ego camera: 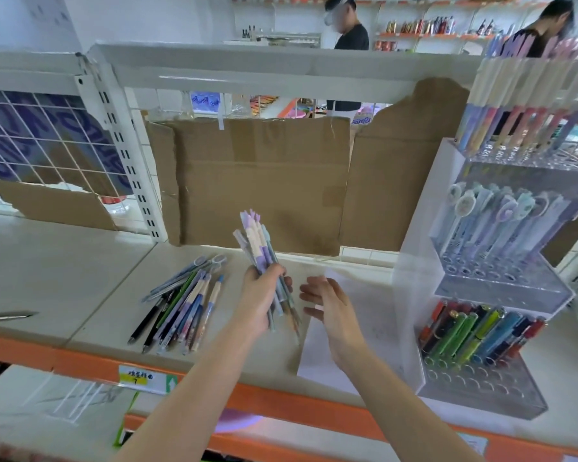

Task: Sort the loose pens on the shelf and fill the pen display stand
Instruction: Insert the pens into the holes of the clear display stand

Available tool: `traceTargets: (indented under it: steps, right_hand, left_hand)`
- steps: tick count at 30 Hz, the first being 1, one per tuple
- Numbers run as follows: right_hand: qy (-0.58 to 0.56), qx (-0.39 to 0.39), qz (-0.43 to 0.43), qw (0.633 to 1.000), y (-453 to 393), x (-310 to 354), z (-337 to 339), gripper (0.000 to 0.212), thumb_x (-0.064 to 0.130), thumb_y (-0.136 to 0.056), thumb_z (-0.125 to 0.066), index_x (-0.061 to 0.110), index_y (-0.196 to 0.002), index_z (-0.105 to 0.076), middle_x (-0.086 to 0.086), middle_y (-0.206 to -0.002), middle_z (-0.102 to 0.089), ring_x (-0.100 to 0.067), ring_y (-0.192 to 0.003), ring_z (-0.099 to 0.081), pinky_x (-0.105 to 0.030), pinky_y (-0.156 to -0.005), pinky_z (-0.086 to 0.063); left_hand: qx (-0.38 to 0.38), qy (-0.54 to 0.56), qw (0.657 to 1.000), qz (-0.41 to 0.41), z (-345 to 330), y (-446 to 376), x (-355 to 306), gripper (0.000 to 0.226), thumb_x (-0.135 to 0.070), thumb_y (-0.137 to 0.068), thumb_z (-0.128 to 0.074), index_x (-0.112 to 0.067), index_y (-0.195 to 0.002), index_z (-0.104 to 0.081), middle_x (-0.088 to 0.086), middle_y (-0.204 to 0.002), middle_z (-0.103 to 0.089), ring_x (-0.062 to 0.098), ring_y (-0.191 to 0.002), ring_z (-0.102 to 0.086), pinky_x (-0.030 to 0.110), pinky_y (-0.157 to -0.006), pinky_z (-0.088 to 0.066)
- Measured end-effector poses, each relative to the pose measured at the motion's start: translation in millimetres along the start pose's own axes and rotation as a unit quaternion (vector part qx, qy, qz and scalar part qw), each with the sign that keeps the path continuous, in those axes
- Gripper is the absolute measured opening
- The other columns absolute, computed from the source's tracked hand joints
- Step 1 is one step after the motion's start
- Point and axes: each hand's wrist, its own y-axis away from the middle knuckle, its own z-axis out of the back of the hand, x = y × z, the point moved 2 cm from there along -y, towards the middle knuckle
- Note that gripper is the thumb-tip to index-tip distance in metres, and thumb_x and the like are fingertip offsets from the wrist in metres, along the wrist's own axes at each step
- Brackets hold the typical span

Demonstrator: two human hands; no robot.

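Note:
My left hand (261,295) grips a bundle of pastel pens (259,245), held upright above the shelf with the caps pointing up. Just to its right, my right hand (327,305) hovers with relaxed fingers and holds nothing. A pile of loose pens (181,301) lies on the shelf to the left of my hands. The tiered clear pen display stand (494,281) stands at the right, with pens in its top, middle and bottom rows and several vacant holes in front.
A white sheet of paper (317,358) lies under my right hand. Brown cardboard (264,181) covers the wire back of the shelf. A single dark pen (7,316) lies at the far left. An orange shelf edge (281,408) runs along the front. Two people stand in the background.

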Motion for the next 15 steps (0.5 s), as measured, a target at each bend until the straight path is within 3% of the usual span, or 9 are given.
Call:
traceTargets:
  steps: [4,6,9,11,13,15]
  right_hand:
    - [0.057,0.055,0.02,0.997,-8.2,16.2,13.8,0.034,0.05,-0.089,-0.052,0.02,-0.106,-0.059,0.001,-0.103,-0.067,-0.013,-0.1,-0.062,-0.027,-0.089,-0.046]
    - [0.031,0.088,0.048,0.994,-11.8,29.5,17.2,0.053,0.056,-0.074,-0.068,0.02,-0.111,-0.057,0.002,-0.097,-0.069,-0.017,-0.097,-0.063,-0.033,-0.095,-0.046]
    - [0.011,0.108,0.103,0.989,-12.7,43.5,15.9,0.038,0.039,-0.063,-0.077,0.032,-0.098,-0.062,-0.001,-0.083,-0.068,-0.017,-0.08,-0.065,-0.028,-0.08,-0.051]
    - [0.032,0.081,0.144,0.986,-10.3,41.3,14.7,0.035,0.021,-0.067,-0.075,0.031,-0.097,-0.062,0.003,-0.083,-0.069,-0.014,-0.081,-0.067,-0.022,-0.076,-0.051]
    - [0.044,0.052,0.165,0.984,-7.8,32.3,15.0,0.042,0.006,-0.073,-0.072,0.026,-0.109,-0.059,0.014,-0.092,-0.069,-0.005,-0.094,-0.066,-0.018,-0.082,-0.049]
    - [0.052,0.044,0.171,0.983,-5.1,26.5,16.0,0.044,0.005,-0.075,-0.071,0.019,-0.114,-0.056,0.019,-0.089,-0.067,-0.001,-0.093,-0.065,-0.015,-0.082,-0.048]
  left_hand:
    - [0.106,-0.161,0.968,-0.162,-6.4,8.8,7.1,0.018,-0.005,-0.081,-0.064,-0.018,-0.087,-0.054,-0.012,-0.051,-0.058,0.005,-0.049,-0.056,0.017,-0.048,-0.044]
    - [0.172,-0.219,0.935,-0.219,-15.2,16.7,13.2,0.034,-0.007,-0.08,-0.063,-0.025,-0.108,-0.054,-0.018,-0.07,-0.065,-0.001,-0.065,-0.062,0.015,-0.059,-0.048]
    - [0.216,-0.256,0.907,-0.256,-30.7,26.6,28.1,0.056,-0.003,-0.083,-0.059,-0.021,-0.133,-0.04,-0.014,-0.109,-0.064,0.004,-0.099,-0.062,0.025,-0.082,-0.052]
    - [0.201,-0.257,0.905,-0.274,-36.0,31.2,36.4,0.053,-0.007,-0.082,-0.058,-0.015,-0.131,-0.041,-0.005,-0.11,-0.063,0.0,-0.099,-0.06,0.025,-0.084,-0.05]
    - [0.188,-0.254,0.906,-0.283,-37.5,33.5,42.6,0.052,-0.013,-0.076,-0.053,-0.011,-0.127,-0.045,-0.012,-0.102,-0.064,-0.01,-0.093,-0.059,0.01,-0.076,-0.046]
    - [0.185,-0.256,0.909,-0.272,-36.0,33.7,49.6,0.052,-0.014,-0.075,-0.051,-0.012,-0.126,-0.048,-0.018,-0.098,-0.064,-0.011,-0.092,-0.06,0.007,-0.071,-0.044]
